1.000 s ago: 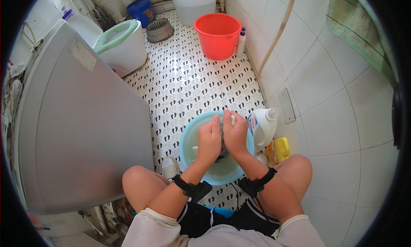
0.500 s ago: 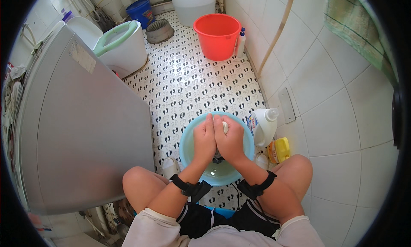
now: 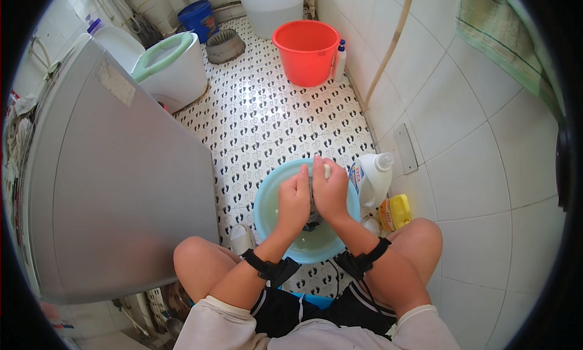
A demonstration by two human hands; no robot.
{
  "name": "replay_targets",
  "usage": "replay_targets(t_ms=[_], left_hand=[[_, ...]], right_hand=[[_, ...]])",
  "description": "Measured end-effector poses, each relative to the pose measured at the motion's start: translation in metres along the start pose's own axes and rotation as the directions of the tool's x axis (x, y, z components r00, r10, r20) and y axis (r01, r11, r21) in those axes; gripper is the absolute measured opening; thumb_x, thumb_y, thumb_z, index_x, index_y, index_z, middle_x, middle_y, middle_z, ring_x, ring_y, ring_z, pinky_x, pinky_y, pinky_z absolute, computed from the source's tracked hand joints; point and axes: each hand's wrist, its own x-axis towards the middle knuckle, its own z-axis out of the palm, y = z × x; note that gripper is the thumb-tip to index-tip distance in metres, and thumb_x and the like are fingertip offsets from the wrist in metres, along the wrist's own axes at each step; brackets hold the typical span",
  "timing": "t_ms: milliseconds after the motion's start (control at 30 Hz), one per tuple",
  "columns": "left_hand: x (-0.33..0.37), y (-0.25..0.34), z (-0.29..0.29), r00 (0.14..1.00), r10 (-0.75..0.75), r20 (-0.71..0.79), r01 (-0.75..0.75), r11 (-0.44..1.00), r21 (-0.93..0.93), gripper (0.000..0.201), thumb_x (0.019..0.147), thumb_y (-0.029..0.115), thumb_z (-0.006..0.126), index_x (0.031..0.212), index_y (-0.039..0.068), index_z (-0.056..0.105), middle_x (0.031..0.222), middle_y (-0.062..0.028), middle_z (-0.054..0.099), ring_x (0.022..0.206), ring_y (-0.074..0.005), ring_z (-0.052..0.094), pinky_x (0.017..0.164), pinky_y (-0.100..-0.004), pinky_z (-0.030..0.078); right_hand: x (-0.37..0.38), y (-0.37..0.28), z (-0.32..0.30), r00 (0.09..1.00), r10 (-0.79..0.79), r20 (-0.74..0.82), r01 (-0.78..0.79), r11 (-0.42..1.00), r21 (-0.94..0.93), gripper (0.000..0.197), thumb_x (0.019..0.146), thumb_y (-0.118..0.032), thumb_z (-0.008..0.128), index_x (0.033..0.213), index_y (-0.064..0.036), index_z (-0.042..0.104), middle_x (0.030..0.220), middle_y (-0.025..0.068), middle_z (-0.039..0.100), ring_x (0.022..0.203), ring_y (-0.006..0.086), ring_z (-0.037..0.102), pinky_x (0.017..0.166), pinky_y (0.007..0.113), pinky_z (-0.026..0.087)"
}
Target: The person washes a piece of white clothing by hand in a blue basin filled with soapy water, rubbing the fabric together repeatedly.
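Observation:
A light blue basin (image 3: 261, 222) of cloudy water stands on the floor between my feet. Over it, my left hand (image 3: 294, 199) and my right hand (image 3: 333, 195) are closed side by side, thumbs up. A wet dark grey cloth (image 3: 313, 217) is gripped between them and hangs toward the water; its exact kind is hidden by my fingers. From the top of my right fist pokes a small whitish lump (image 3: 327, 171), which I cannot identify. Each of my forearms wears a black strap.
Right of the basin stand a white detergent jug (image 3: 371, 179) and a yellow bottle (image 3: 396, 212). A grey appliance (image 3: 133, 180) fills the left side. Farther off are a red bucket (image 3: 306, 58), a toilet (image 3: 176, 77) and a blue bucket (image 3: 197, 19). A tiled wall (image 3: 473, 168) rises at right.
My hands have drawn slightly apart, the right one shifting a little to the right and up. More of the grey cloth shows between them.

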Motion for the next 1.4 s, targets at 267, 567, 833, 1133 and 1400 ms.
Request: replay_targets(t_ms=[267,567,833,1133,1400], left_hand=[[0.004,-0.004,-0.001,0.999,0.036,-0.034,-0.034,0.997,0.064,0.049,0.103,0.033,0.043,0.067,0.001,0.053,0.057,0.0043,0.045,0.055,-0.0037,0.038,0.049,-0.0245,0.032],[0.006,-0.007,0.0,1.0,0.022,-0.008,-0.022,0.999,0.045,0.048,0.103,0.032,0.043,0.069,0.0,0.055,0.06,0.0038,0.05,0.056,-0.0039,0.042,0.049,-0.0244,0.033],[0.005,0.0,0.001,0.997,0.067,0.028,-0.066,0.998,-0.021,0.048,0.103,0.033,0.043,0.071,0.002,0.057,0.062,0.0037,0.052,0.056,-0.0032,0.042,0.049,-0.0231,0.033],[0.005,0.0,0.001,0.999,0.041,0.006,-0.041,0.999,0.001,0.048,0.103,0.032,0.043,0.068,0.003,0.058,0.06,0.0035,0.053,0.055,-0.0024,0.042,0.048,-0.0235,0.033],[0.007,-0.007,-0.002,0.999,-0.031,-0.03,0.031,0.999,-0.01,0.048,0.103,0.031,0.043,0.067,0.003,0.056,0.06,0.0045,0.049,0.056,-0.0024,0.038,0.049,-0.0232,0.031]], right_hand=[[-0.002,0.006,0.004,0.999,-0.034,-0.005,0.034,0.999,0.002,0.038,0.096,-0.026,0.053,0.071,0.0037,0.055,0.057,0.0225,0.051,0.05,0.0342,0.049,0.052,0.043,0.039],[-0.002,0.002,0.004,1.0,-0.019,0.001,0.019,1.0,-0.021,0.035,0.094,-0.024,0.055,0.072,0.003,0.056,0.06,0.0232,0.053,0.054,0.0377,0.054,0.053,0.044,0.041],[0.002,0.0,0.002,1.0,0.005,-0.002,-0.005,1.0,-0.023,0.032,0.093,-0.023,0.056,0.076,0.0031,0.06,0.061,0.0239,0.055,0.054,0.0377,0.055,0.053,0.044,0.041],[-0.001,0.005,0.007,1.0,0.008,0.0,-0.008,1.0,-0.003,0.032,0.093,-0.024,0.056,0.076,0.0029,0.06,0.06,0.0245,0.053,0.055,0.0387,0.056,0.052,0.045,0.04],[0.0,0.005,0.009,1.0,-0.002,0.005,0.002,1.0,-0.02,0.036,0.094,-0.025,0.055,0.072,0.0029,0.057,0.059,0.0236,0.054,0.055,0.0389,0.055,0.053,0.044,0.04]])
